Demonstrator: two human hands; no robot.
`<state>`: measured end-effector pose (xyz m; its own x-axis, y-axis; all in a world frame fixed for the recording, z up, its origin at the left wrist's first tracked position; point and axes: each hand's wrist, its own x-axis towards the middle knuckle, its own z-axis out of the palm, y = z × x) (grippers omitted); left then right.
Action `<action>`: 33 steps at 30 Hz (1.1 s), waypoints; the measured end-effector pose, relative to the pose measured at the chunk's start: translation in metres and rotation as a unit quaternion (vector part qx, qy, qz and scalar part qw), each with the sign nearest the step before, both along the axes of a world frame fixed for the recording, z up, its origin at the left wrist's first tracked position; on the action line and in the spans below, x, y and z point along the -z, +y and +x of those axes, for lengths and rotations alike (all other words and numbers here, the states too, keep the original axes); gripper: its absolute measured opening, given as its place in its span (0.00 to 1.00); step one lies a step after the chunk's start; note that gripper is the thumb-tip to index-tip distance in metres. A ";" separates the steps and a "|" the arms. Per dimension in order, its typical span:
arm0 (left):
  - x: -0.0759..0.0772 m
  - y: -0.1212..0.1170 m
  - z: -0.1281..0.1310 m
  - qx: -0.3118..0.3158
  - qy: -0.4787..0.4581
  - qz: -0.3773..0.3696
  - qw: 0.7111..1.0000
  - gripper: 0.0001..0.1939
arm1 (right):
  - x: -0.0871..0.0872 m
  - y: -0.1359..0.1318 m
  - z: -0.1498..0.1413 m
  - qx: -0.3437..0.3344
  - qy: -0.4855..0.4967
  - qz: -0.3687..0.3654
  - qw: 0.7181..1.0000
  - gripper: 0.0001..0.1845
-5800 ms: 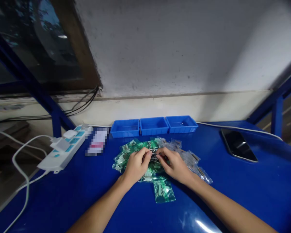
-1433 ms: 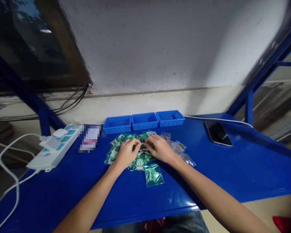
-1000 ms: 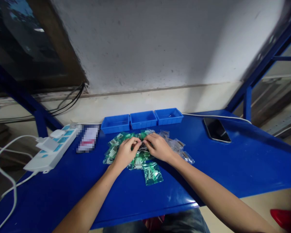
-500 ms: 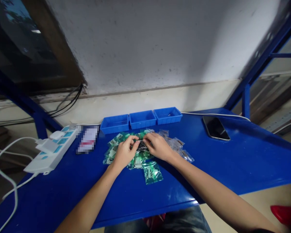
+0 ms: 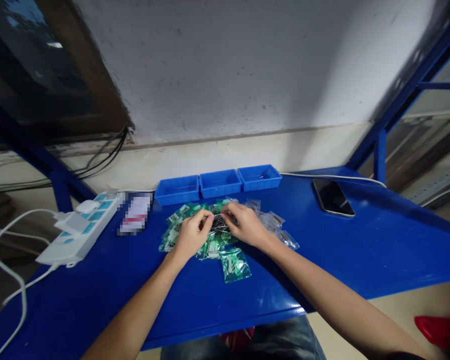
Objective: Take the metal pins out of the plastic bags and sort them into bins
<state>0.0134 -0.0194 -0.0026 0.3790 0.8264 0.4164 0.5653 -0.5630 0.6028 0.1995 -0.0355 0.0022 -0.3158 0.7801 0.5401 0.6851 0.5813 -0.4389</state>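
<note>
My left hand is closed in a pinch, thumb against forefinger. Close to it on the right, my right hand pinches too, its fingertips partly hidden. Between the two sets of fingertips shows a thin metal pin; its exact shape is too small to make out. Beneath the hands lies a heap of slim metal pins. Around the heap spread several green-tinted plastic bags with pale strips inside. One green bag lies apart toward the front. Clear plastic bags lie beside my right hand.
Three blue bins stand in a row along the wall. A phone lies at the right of the blue table. At left sit a white power strip with plugs and cables, and a blurred-out flat item.
My left fingertips have closed together from a slightly wider pinch. My right hand stays nearly in place, and the bags and bins have not moved.
</note>
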 end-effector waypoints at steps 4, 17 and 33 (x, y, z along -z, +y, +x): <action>0.001 0.001 0.000 0.004 -0.028 -0.006 1.000 0.08 | 0.000 0.000 0.000 -0.008 0.005 0.003 1.000 0.05; -0.002 0.000 0.000 -0.001 -0.014 0.023 1.000 0.08 | 0.000 0.000 -0.001 0.000 0.026 -0.001 1.000 0.05; -0.001 0.001 0.000 -0.024 -0.020 0.025 0.999 0.07 | 0.002 -0.001 -0.001 -0.009 0.038 -0.001 0.999 0.07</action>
